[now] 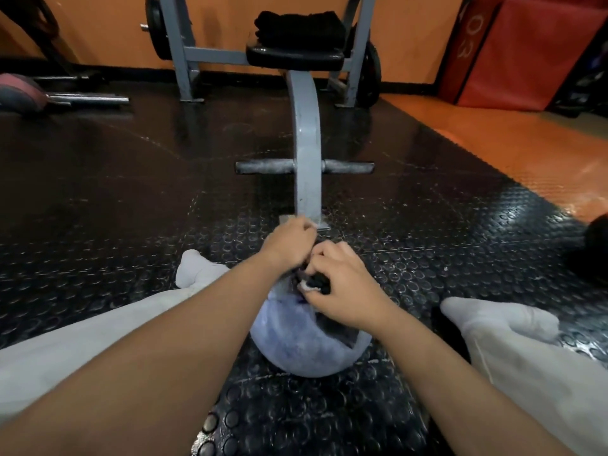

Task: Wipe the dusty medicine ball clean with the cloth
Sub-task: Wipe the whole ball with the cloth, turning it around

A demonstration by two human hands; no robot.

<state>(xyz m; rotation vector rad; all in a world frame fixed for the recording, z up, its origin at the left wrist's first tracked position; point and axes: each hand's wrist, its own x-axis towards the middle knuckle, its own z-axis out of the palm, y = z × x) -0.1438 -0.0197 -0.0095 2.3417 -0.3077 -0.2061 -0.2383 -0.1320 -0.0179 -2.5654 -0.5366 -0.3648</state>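
A dusty blue-grey medicine ball (296,340) sits on the black studded floor between my outstretched legs. My right hand (345,291) grips a small dark cloth (317,282) with a pale patch and presses it on the ball's top. My left hand (289,245) lies on the ball's far top side with its fingers curled over it. The far side of the ball is hidden behind both hands.
A grey weight bench frame (307,143) stands right ahead, with folded black fabric (301,28) on its seat. A barbell (85,99) and a pink ball (19,93) lie at far left. Red pads (526,51) lean at the right wall. A dark object (595,248) sits at right.
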